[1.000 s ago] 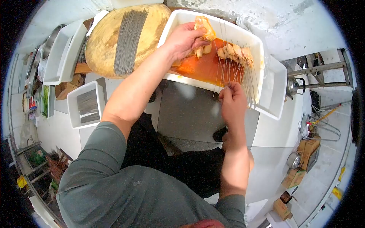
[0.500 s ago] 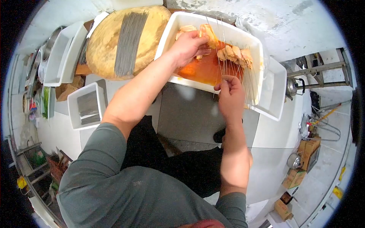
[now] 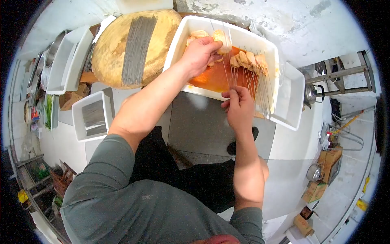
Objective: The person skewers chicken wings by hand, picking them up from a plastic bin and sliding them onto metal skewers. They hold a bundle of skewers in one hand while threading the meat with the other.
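Note:
My left hand (image 3: 202, 55) is closed on a pale orange piece of meat (image 3: 220, 38) above the far side of a white tub (image 3: 172, 46). Thin metal skewers (image 3: 226, 67) run up from my right hand (image 3: 239, 106) to that piece, and their tips show beyond it. Whether they pierce it I cannot make out clearly. My right hand pinches the lower ends of these skewers at the tub's near rim. Red-orange marinade (image 3: 211, 80) covers the tub's bottom. More meat (image 3: 199, 33) lies behind my left hand, and loaded skewers of meat (image 3: 248, 61) rest along the right side.
A round wooden chopping board (image 3: 107, 53) left of the tub carries a bundle of thin skewers (image 3: 139, 51). A small white bin (image 3: 77, 122) with more skewers stands below it. Another white tub (image 3: 293, 87) sits to the right, near a kettle (image 3: 312, 92).
My right hand has shifted a little left and down, and the skewers in it now lean left toward the meat. The meat in my left hand has turned and sits slightly lower.

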Tool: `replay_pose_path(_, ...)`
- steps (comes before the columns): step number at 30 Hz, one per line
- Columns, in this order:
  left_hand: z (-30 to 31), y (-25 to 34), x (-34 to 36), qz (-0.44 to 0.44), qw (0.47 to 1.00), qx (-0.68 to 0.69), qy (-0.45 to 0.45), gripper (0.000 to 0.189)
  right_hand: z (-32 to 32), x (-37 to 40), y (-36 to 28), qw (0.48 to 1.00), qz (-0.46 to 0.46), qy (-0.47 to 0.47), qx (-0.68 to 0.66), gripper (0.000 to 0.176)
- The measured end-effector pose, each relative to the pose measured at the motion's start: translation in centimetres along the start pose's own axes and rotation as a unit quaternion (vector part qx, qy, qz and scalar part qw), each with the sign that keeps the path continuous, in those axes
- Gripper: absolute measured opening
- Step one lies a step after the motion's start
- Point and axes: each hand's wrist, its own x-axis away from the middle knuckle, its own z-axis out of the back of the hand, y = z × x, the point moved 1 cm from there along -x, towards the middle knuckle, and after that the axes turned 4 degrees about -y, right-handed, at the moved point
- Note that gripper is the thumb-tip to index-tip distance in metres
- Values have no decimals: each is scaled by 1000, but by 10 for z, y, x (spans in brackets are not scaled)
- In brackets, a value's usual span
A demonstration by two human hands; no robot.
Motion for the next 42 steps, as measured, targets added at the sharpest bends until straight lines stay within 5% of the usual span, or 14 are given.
replay_pose_path(3, -4, 14, 6, -4, 998, 29, 58, 15, 5, -3, 11, 999, 28, 45, 8, 21)
replay_pose_path(7, 9, 22, 0, -30, 992, 122, 18, 18, 20, 1, 14, 986, 88, 89, 114, 23)
replay_pose_path(22, 20, 29, -7, -63, 986, 147, 41, 28, 15, 18, 19, 995, 27, -65, -72, 13)
replay_pose_path(42, 7, 24, 0, -31, 994, 104, 12, 23, 9, 15, 24, 988, 22, -74, -134, 12)
